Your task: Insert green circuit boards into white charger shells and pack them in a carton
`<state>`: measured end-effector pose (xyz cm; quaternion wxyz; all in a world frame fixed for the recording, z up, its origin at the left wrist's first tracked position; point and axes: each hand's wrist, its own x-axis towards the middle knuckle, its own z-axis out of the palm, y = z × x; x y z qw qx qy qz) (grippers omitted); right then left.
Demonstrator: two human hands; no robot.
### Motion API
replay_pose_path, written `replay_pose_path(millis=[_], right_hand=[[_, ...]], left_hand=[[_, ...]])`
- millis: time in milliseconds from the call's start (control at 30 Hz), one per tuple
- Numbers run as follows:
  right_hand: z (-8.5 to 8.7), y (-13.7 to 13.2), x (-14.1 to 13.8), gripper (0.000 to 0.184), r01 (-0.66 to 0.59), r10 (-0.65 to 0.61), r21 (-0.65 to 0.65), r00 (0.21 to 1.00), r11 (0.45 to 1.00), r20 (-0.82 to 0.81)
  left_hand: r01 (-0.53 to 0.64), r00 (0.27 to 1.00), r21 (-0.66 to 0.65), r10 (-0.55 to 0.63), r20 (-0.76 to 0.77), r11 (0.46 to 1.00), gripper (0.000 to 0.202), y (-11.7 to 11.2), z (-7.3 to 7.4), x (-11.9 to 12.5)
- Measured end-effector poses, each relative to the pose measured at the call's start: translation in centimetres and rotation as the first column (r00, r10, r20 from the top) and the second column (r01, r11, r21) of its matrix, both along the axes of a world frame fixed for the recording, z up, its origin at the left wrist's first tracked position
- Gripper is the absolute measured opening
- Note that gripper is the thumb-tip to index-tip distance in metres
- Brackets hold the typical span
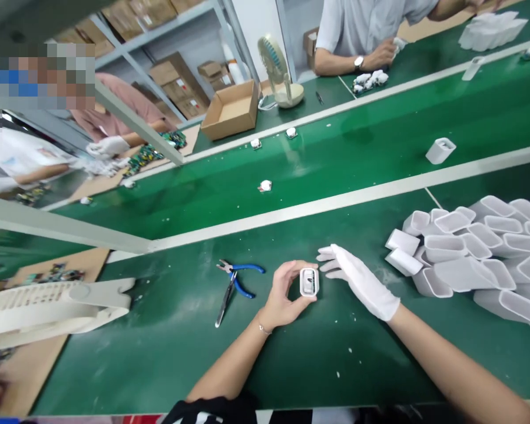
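Note:
My bare left hand (285,294) is closed around a small white plastic housing (309,282), open end up, held just above the green table. My right hand (357,280), in a white glove, hovers beside it with fingers stretched out, fingertips close to the housing and holding nothing. A heap of several empty white housings (477,253) lies to the right of my gloved hand. Blue-handled pliers (234,282) rest on the table left of my left hand.
A green conveyor belt (335,159) runs behind my table, carrying small white parts (265,186) and one housing (440,150). Across it are a cardboard box (230,110), a desk fan (279,70) and other people at work. A white fan part (48,309) lies at left.

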<state>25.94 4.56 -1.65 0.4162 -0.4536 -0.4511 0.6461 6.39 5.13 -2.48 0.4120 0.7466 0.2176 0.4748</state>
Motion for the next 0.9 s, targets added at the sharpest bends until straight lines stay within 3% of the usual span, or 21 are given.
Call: replay_pose_path(millis=[100,167,267,333,467,600,700,800,900], right_hand=[[-0.8,0.4,-0.5,0.042,0.063,-0.126,0.228,0.953,0.972,0.275],[-0.9,0.8,-0.7,0.035,0.053,-0.179,0.336,0.916,0.941,0.359],[-0.7,1.2,-0.6,0.031,0.038,-0.193,0.391,0.911,0.919,0.365],[-0.5,1.3,-0.4,0.032,0.037,-0.195,0.4,0.911,0.916,0.363],[-0.3,1.1,-0.3,0.032,0.001,-0.165,0.386,0.905,0.923,0.392],[-0.2,0.9,-0.3,0.035,-0.048,-0.129,0.366,0.886,0.929,0.445],[-0.1,0.9,-0.3,0.037,-0.08,-0.13,0.387,0.864,0.919,0.487],[-0.2,0.9,-0.4,0.037,-0.097,-0.146,0.415,0.844,0.904,0.516],[-0.3,1.0,-0.6,0.037,-0.098,-0.168,0.448,0.839,0.889,0.518]], left_hand=[[-0.262,0.962,-0.173,0.27,0.028,0.95,0.045,2.8,1.3,-1.2],[-0.39,0.884,-0.416,0.461,0.082,0.822,0.035,5.6,2.9,-2.0],[-0.251,0.784,-0.777,0.592,0.187,0.577,0.013,9.3,5.6,-2.6],[-0.17,0.774,-0.853,0.602,0.195,0.494,0.017,10.5,6.7,-2.6],[-0.248,0.806,-0.842,0.585,0.096,0.479,0.035,10.7,6.9,-2.3],[-0.409,0.809,-0.747,0.587,-0.03,0.525,0.029,11.6,5.8,-2.5],[-0.587,0.765,-0.568,0.626,-0.153,0.577,0.021,14.0,5.2,-3.2],[-0.727,0.687,-0.332,0.652,-0.323,0.601,0.039,16.5,4.8,-3.9],[-0.748,0.614,-0.12,0.612,-0.499,0.653,0.057,17.9,4.6,-3.8]])
